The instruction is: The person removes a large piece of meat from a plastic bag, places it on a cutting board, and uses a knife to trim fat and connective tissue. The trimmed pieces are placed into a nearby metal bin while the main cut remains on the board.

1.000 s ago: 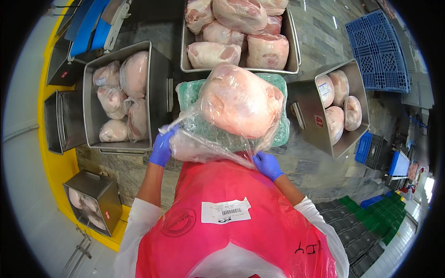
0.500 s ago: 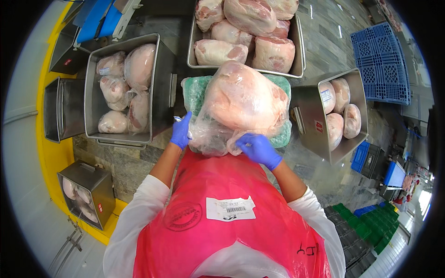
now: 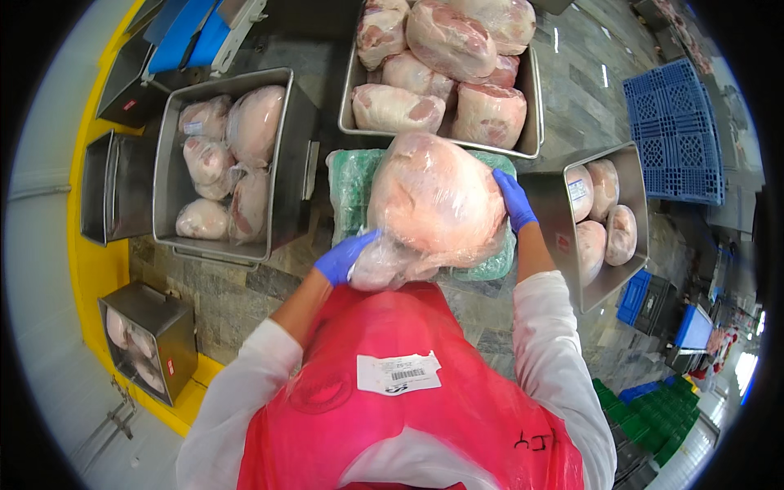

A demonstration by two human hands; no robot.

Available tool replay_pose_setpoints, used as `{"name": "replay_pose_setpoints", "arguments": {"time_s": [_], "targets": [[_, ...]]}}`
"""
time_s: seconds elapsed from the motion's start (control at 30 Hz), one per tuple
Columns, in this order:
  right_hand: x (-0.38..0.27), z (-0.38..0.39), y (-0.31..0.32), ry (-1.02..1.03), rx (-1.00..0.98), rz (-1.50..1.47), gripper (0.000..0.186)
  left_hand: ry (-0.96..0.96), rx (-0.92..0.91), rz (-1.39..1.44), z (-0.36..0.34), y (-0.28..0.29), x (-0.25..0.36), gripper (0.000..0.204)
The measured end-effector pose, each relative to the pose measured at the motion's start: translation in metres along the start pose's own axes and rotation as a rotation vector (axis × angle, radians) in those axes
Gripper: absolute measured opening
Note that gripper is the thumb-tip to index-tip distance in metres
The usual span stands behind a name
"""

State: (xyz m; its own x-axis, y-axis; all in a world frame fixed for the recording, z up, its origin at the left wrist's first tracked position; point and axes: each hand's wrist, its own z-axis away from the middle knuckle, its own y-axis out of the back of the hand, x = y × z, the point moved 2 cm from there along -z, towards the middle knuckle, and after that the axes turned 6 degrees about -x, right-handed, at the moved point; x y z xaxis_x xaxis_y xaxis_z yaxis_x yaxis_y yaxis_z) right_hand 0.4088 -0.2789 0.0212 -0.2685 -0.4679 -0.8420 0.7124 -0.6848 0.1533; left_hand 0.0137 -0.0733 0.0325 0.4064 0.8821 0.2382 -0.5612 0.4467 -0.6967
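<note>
A large pink leg of raw meat in clear plastic lies over a green plastic crate wrapped in clear film, right in front of me. Blue gloves cover both hands. My left hand is closed on the gathered loose end of the plastic bag, at the meat's near left corner. A bit of white shows by its fingers, too small to name. Against the right side of the meat, my right hand grips it through the plastic; its thumb is hidden.
Beyond the crate stands a steel tub heaped with unbagged meat. Steel bins of bagged meat stand at left and right, and a smaller bin at lower left. Blue pallets are at the far right.
My right hand has left the bag's near edge and moved up and right onto the meat's side. My left hand has come in against the gathered bag, now drawn together.
</note>
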Motion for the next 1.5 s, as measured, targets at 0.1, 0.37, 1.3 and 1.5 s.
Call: {"name": "replay_pose_setpoints", "arguments": {"time_s": [0.1,0.37,1.3,1.5], "targets": [[-0.013,0.000,-0.007,-0.060,-0.038,-0.068,0.062,-0.016,-0.029,0.080,0.017,-0.002,-0.011,0.037],[0.044,0.063,-0.029,-0.088,-0.109,-0.076,0.054,-0.236,-0.023,-0.171,0.064,-0.041,0.031,0.026],[-0.130,0.067,-0.018,0.175,-0.258,0.304,0.100,-0.348,0.130,-0.469,0.134,-0.095,0.114,0.030],[-0.141,0.088,-0.055,0.638,0.054,0.663,0.072,-0.201,0.049,-0.575,0.111,-0.107,0.085,0.028]]}}
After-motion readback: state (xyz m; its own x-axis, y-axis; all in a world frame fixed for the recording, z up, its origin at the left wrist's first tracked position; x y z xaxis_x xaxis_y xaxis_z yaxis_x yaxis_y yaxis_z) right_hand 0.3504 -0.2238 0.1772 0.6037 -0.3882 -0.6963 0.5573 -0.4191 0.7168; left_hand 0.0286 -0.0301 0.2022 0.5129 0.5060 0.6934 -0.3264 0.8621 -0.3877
